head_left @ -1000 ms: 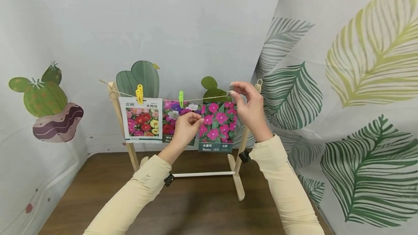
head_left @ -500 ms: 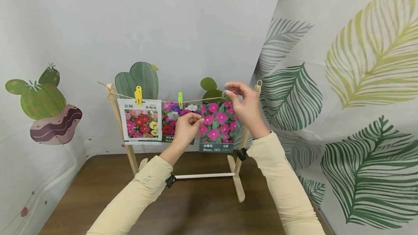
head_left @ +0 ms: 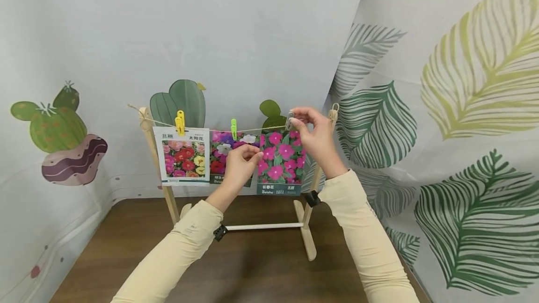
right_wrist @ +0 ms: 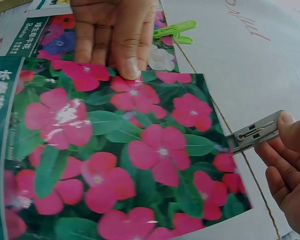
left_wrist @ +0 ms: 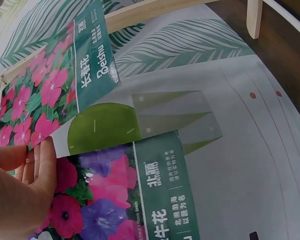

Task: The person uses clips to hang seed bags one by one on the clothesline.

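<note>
A seed packet with pink flowers hangs at the string's right part. My left hand pinches its left edge between thumb and fingers, also plain in the left wrist view. My right hand pinches the handles of a grey clothespin, whose tip is at the packet's top edge, by the string. Left of it hangs a purple-and-red flower packet under a green clothespin, partly hidden by my left hand. At the far left, a white-bordered packet hangs from a yellow clothespin.
The string runs between two posts of a wooden stand, with a white crossbar low down. The stand is on a brown table. A printed cloth with cacti and leaves hangs behind and to the right.
My right hand has moved slightly left and down with the grey clothespin, bringing it to the pink-flower packet's top edge. The left hand keeps its pinch on the packet.
</note>
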{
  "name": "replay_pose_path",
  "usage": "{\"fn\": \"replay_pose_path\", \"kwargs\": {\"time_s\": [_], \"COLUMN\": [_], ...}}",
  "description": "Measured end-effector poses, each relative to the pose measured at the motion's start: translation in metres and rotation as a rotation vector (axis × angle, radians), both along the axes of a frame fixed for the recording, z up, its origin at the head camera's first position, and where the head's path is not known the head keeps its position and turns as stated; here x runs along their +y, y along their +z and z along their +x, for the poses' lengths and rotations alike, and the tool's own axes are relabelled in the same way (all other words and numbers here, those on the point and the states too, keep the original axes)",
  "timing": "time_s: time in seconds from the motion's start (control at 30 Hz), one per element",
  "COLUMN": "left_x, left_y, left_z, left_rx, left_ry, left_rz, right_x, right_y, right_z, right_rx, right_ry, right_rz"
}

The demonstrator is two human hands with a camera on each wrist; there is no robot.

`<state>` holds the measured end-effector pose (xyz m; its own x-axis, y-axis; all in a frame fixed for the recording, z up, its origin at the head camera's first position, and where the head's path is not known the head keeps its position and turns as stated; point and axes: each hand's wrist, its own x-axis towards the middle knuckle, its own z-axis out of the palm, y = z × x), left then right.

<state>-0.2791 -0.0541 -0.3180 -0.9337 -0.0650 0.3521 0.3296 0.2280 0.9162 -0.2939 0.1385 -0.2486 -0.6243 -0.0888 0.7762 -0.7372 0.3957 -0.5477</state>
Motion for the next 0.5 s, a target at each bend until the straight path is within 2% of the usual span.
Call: {"fn": "replay_pose_path", "kwargs": {"time_s": [0.5], "left_x": [-0.0005], "left_y": [-0.0005], "left_z": [-0.0035], "left_rx": [0.022], "left_ry": [0.012], "left_rz": [0.005], "right_x": [0.0012], "right_y": [0.0002], "right_z": [-0.0014], "right_rx": [-0.01], "right_ry": [-0.021], "right_rz": [0.013]}}
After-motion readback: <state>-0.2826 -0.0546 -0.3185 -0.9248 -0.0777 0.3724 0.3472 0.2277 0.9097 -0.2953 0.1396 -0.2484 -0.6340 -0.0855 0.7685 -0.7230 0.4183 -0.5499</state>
